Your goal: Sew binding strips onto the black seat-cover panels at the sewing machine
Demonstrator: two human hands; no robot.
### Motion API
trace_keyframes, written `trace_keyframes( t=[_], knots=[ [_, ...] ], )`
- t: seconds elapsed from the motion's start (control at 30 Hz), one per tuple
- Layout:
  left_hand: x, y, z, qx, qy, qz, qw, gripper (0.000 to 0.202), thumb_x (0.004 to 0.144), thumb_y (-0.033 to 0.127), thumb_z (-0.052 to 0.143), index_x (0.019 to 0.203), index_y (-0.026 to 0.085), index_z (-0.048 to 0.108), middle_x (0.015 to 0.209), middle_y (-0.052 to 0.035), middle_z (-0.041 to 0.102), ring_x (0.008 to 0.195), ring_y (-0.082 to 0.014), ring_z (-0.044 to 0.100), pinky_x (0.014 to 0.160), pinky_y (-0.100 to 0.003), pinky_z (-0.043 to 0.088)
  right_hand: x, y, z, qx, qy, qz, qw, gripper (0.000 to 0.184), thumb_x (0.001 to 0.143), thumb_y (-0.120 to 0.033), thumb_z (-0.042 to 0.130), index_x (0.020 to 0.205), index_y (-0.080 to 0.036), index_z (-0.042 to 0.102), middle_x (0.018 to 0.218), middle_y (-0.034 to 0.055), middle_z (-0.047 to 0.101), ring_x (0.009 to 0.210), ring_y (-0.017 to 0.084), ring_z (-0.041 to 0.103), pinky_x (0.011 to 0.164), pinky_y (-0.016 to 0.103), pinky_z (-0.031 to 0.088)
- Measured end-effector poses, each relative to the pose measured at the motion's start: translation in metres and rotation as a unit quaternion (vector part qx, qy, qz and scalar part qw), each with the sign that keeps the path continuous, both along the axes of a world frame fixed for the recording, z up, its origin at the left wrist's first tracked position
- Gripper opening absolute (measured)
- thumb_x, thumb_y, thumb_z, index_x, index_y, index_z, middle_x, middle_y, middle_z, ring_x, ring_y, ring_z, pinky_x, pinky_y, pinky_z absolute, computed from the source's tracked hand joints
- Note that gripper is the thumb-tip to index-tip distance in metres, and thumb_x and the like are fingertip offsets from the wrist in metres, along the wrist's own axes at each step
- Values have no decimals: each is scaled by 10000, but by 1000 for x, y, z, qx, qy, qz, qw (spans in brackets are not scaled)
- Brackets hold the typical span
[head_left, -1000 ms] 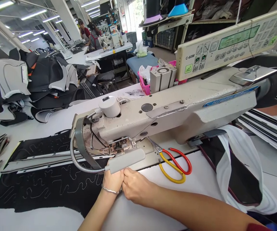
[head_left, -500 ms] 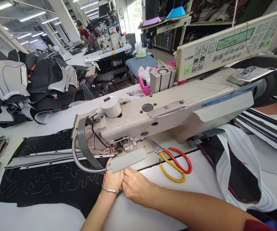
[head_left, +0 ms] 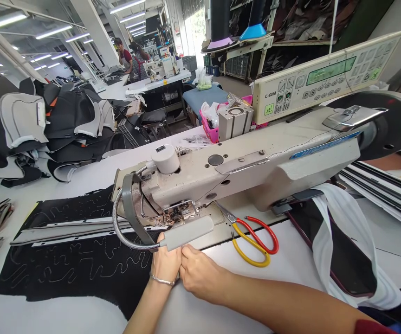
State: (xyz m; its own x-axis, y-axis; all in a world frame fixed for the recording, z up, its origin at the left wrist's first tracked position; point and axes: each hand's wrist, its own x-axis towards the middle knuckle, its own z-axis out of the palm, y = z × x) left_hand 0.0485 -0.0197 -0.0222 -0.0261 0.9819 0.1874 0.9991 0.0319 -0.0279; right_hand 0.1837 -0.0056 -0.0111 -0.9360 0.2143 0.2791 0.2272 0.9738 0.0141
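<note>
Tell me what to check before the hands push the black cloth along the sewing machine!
1. Hands on the cloth: left hand and right hand meet side by side at the edge of the black cloth: ok.
2. Fingertips away from the needle: the lamp hides them: cannot tell.
3. Scissors out of the way: they lie on the sewing machine bed, apart from the right hand: ok.
4. Cloth flat: it lies smooth to the left: ok.
5. Grey strip straight: it runs straight to the machine head: ok.
</note>
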Motion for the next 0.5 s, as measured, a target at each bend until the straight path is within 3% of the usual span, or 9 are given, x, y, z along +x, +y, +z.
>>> trace_keyframes(
  t=[0.27,0.5],
  knots=[
    [6,5,11,-111,32,37,993,282,784,145,372,692,142,638,696,-107,636,722,-199,619,674,-264,465,0,-1,-2,-3,-12,-1,1000,139,729,-149,545,790,-58,631,785,154,594,714,217,485,721,375,385],
    [10,8,20,-124,37,48,990,251,767,166,398,806,163,645,765,-85,655,768,-205,617,748,-297,464,0,-10,-2,-5,-21,-38,999,266,727,-212,574,903,-22,636,946,208,584,900,289,502,837,444,374]
  ],
)
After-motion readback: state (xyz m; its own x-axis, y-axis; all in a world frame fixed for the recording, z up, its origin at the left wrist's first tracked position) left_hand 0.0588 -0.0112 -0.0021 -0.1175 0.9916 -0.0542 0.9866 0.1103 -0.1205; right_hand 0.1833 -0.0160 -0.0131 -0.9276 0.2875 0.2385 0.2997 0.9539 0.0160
